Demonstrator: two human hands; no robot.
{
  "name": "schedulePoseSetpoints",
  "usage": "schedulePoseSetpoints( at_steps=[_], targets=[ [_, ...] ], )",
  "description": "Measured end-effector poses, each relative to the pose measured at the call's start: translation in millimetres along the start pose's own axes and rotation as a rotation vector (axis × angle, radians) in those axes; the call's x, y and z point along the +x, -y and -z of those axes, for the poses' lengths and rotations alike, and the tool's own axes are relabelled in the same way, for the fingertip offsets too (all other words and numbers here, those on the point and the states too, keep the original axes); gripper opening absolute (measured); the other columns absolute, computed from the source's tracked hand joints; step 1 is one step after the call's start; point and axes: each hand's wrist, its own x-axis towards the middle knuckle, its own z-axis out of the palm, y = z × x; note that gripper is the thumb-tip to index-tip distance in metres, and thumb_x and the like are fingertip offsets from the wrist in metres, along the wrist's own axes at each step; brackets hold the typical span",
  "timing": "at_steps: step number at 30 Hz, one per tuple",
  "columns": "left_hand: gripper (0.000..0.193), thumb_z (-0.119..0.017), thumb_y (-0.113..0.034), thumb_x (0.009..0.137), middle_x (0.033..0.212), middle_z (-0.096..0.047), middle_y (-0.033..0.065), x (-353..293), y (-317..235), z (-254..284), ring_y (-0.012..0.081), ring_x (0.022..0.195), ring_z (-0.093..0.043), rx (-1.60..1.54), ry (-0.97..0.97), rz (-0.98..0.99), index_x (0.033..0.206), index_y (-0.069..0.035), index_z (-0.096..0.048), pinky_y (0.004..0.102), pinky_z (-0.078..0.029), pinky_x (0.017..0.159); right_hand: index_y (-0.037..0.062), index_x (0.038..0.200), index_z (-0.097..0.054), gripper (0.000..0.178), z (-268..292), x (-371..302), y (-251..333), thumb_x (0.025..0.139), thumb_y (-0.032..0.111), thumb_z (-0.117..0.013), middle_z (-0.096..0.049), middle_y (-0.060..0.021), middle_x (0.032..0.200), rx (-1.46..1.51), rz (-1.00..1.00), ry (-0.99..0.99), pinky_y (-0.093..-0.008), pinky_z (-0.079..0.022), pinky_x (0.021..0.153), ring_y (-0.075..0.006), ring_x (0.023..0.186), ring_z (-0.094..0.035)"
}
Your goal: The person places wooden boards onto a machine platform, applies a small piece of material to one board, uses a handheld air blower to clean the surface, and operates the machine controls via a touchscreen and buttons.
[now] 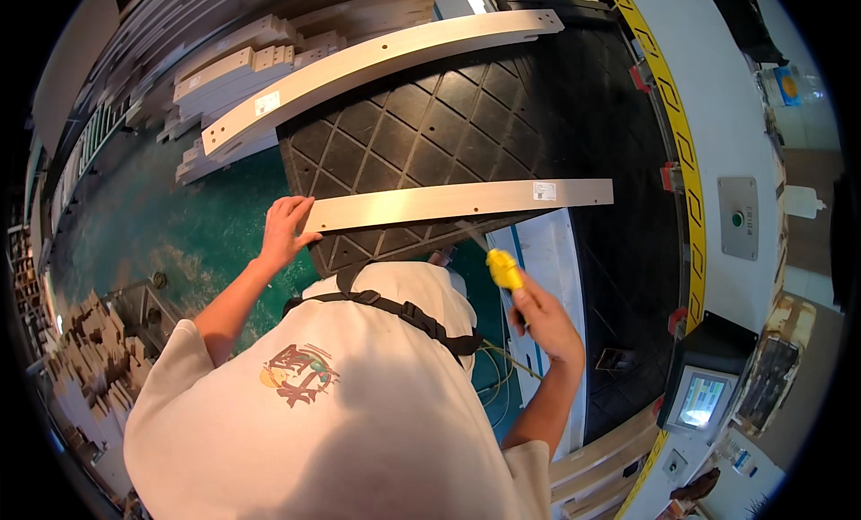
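Pale shirt [224,430] of the person comes nearest, on the near side of the black grooved board [395,139]; it carries a brown and green printed motif, and a dark strap [421,319] crosses it. To the right of the board's near edge, the right hand [545,318] is closed around a yellow tool [505,269], whose thin tip points to the wooden strip [404,205]. This strip lies across the near part of the board. At the board's left side, the left hand [285,229] grips the strip's end. A small white label [544,191] sits on the strip; its print is too small for reading. Green floor [179,242] spreads left of the board. A curved wooden beam [386,61], also labelled, lies along the board's far edge. Right of the board stands a white machine [735,117] edged with a black-marked yellow band [686,175]. Stacked timber [220,74] is beyond the board, far left.
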Motion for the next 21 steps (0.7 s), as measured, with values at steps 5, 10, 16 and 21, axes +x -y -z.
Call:
schedulePoseSetpoints(
  at_steps=[5,10,16,21],
  targets=[
    [0.081,-0.094,-0.024,0.065,0.134,-0.063,0.0106,16.3,-21.7,-10.2,0.0354,0.127,-0.054,-0.043,-0.01,-0.052,0.138,-0.007,-0.065,0.0489,-0.042,0.11,0.0073,0.157,-0.052,0.052,-2.0,2.5,-15.2,0.112,0.034,-0.05,-0.056,-0.0014,0.073,-0.246,0.02,-0.465,-0.0268,-0.043,0.057,-0.0083,0.063,-0.051],
    [0.081,-0.094,-0.023,0.064,0.132,-0.064,0.0117,34.8,-51.8,-18.2,0.0357,0.127,-0.055,-0.111,0.005,-0.069,0.138,-0.006,-0.065,0.049,-0.041,0.11,0.0107,0.156,-0.051,0.052,1.1,-0.2,-29.2,0.11,0.035,-0.052,-0.068,-0.0116,0.089,-0.349,0.036,-0.544,-0.0383,-0.055,0.08,-0.0192,0.08,-0.065],
    [0.082,-0.094,-0.024,0.067,0.133,-0.064,0.012,44.2,-60.8,-48.4,0.0358,0.126,-0.055,-0.06,-0.039,-0.189,0.14,-0.006,-0.063,0.0486,-0.041,0.108,0.0188,0.161,-0.045,0.057,-30.7,-2.7,7.1,0.108,0.041,-0.051,-0.075,-0.0196,0.112,-0.231,0.035,0.128,-0.0457,-0.054,0.09,-0.037,0.097,-0.072],
    [0.081,-0.094,-0.027,0.069,0.132,-0.064,0.0115,54.4,-72.7,-65.6,0.0347,0.126,-0.055,-0.058,-0.071,-0.238,0.141,-0.007,-0.063,0.0483,-0.041,0.108,0.0218,0.16,-0.046,0.056,-59.7,25.2,-23.2,0.109,0.043,-0.048,-0.074,-0.0199,0.12,-0.355,0.198,0.025,-0.0466,-0.054,0.094,-0.0398,0.107,-0.071]
  ],
)
